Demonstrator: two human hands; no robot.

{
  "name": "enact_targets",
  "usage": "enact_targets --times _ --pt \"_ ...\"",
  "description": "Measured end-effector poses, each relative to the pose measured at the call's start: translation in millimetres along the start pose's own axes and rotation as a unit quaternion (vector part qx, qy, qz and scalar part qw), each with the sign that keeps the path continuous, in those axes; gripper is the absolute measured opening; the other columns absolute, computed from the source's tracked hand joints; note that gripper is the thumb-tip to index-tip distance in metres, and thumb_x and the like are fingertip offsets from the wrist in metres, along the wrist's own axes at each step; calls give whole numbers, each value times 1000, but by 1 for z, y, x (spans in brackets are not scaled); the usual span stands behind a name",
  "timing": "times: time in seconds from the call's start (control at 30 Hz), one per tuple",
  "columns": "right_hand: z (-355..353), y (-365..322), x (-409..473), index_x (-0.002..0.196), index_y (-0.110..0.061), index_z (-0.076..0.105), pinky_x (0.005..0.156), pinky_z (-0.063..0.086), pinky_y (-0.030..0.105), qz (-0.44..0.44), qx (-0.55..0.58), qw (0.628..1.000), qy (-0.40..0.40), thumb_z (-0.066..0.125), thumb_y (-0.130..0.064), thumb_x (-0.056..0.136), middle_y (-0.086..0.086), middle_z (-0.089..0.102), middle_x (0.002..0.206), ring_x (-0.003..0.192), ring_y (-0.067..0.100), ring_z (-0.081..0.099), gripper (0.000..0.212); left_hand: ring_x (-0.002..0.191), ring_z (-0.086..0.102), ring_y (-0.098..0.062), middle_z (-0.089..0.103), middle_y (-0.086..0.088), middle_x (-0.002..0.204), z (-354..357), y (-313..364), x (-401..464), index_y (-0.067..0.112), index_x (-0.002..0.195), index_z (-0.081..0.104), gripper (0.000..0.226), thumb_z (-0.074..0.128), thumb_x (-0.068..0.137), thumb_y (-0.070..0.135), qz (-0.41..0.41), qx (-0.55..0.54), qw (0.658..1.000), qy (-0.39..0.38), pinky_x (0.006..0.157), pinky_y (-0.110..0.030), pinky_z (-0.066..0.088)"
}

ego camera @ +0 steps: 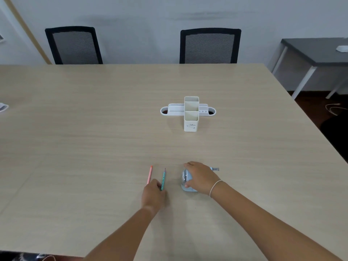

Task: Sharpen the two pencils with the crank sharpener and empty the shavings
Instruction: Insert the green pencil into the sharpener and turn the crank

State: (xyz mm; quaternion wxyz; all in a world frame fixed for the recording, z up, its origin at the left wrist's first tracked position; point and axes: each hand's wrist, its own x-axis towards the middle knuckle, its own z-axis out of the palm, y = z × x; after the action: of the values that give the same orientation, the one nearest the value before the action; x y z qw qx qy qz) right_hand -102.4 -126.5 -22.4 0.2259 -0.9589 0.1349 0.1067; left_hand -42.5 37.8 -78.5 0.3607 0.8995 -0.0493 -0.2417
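Two pencils lie side by side on the table near its front: a pink pencil (149, 174) on the left and a green pencil (163, 179) on the right, tips pointing away. My left hand (153, 194) rests over their near ends, fingers touching the green pencil; a firm grip cannot be made out. A light blue crank sharpener (185, 180) stands to the right of the pencils. My right hand (200, 178) lies over its top and grips it. The crank handle (215, 169) sticks out to the right past my hand.
A white desk organiser (191, 113) with two tall cups stands at the table's middle, beyond the pencils. Two black mesh chairs (74, 46) (210, 47) face the far edge. A dark side table (318, 51) stands at the right. The table's right edge runs diagonally.
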Motion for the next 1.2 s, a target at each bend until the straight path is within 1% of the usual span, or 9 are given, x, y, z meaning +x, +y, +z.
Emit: enact_targets --times 0.07,0.17,0.27,0.43,0.57,0.67,0.87,1.03,1.2 --pt "0 0 0 120 -5 47 98 39 36 1 1 1000 -3 71 -22 74 10 53 125 119 27 44 54 74 62 -33 63 -13 81 0 0 -1 12 88 56 12 64 79 9 4 1 1000 1 63 -38 57" --pt "0 0 0 121 -6 46 99 39 37 0 -1 1000 -3 71 -23 75 10 52 126 120 26 43 56 64 55 -24 59 -11 83 -3 3 0 11 88 52 14 64 80 11 7 -7 1000 -7 48 -24 47" --pt "-1 0 1 120 -5 47 98 40 37 -2 -7 1000 -2 71 -23 75 10 54 124 118 26 45 54 74 54 -25 58 -10 92 -12 1 7 12 94 53 15 61 81 14 4 -3 1000 28 63 -27 42" --pt "0 0 1 118 -4 48 97 41 38 -1 -8 1000 -1 71 -23 75 11 55 122 116 27 46 53 94 60 -34 59 -15 106 -34 -10 19 9 110 55 28 58 85 22 -7 72 996 61 76 -37 50" --pt "0 1 0 115 -4 49 94 42 38 -4 -8 1000 -1 71 -23 75 10 56 119 114 27 47 50 80 63 -31 64 -12 94 -37 -16 18 9 93 58 16 50 79 10 -34 88 994 48 65 -35 53" --pt "0 1 0 114 -4 49 93 42 37 -7 -6 1000 0 71 -23 74 10 56 117 113 27 48 49 76 61 -29 63 -10 87 -37 -17 19 8 87 60 13 50 79 7 -24 95 994 50 66 -35 53" --pt "0 2 1 109 -5 51 89 42 36 -7 -5 1000 4 70 -23 74 10 57 112 109 27 49 44 73 55 -21 62 -1 80 -43 -9 19 17 80 60 3 58 80 15 67 78 994 30 61 -28 43" --pt "0 2 1 121 -6 47 98 40 37 -7 -12 1000 -4 69 -24 76 10 54 124 118 27 45 53 87 58 -19 66 8 86 -55 6 24 40 70 52 14 52 75 27 158 124 979 -29 84 -36 47" --pt "0 1 1 124 -7 45 100 38 37 -7 -10 1000 -6 68 -26 77 9 52 127 121 26 43 55 90 55 -16 64 8 89 -55 15 25 50 68 48 17 44 70 34 205 150 965 -72 87 -37 45"
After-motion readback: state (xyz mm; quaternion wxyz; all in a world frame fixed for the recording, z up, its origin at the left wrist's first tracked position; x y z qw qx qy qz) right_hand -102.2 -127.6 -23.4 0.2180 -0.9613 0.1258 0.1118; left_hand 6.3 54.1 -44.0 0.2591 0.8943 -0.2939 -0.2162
